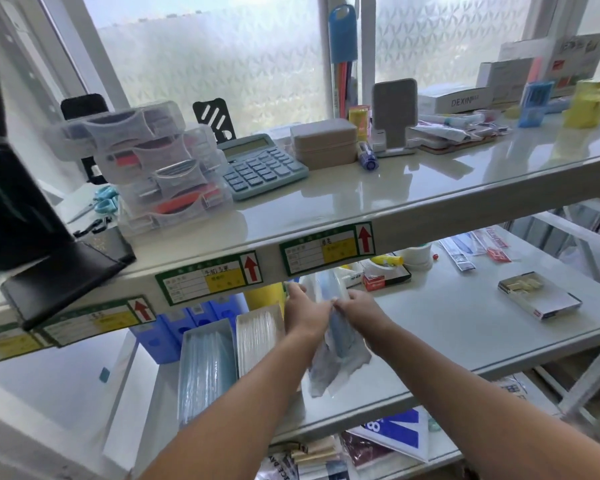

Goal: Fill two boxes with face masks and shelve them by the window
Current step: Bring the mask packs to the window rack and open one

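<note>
A clear plastic bag of blue face masks [338, 344] stands on the middle shelf [465, 327], held between both hands. My left hand [305, 311] grips its left upper side and my right hand [355, 306] pinches its top edge. Left of the bag lie two open boxes: one [205, 368] packed with blue masks, and beside it one [257, 336] with white-wrapped contents. The bag's upper end is partly hidden under the top shelf's edge.
The top shelf [395, 188] by the window carries clear organizers [153, 168], a calculator [260, 164], a beige case [323, 142] and boxes. Blue file boxes [184, 323] stand behind the mask boxes. A staple box [537, 294] and tape rolls [416, 256] sit right.
</note>
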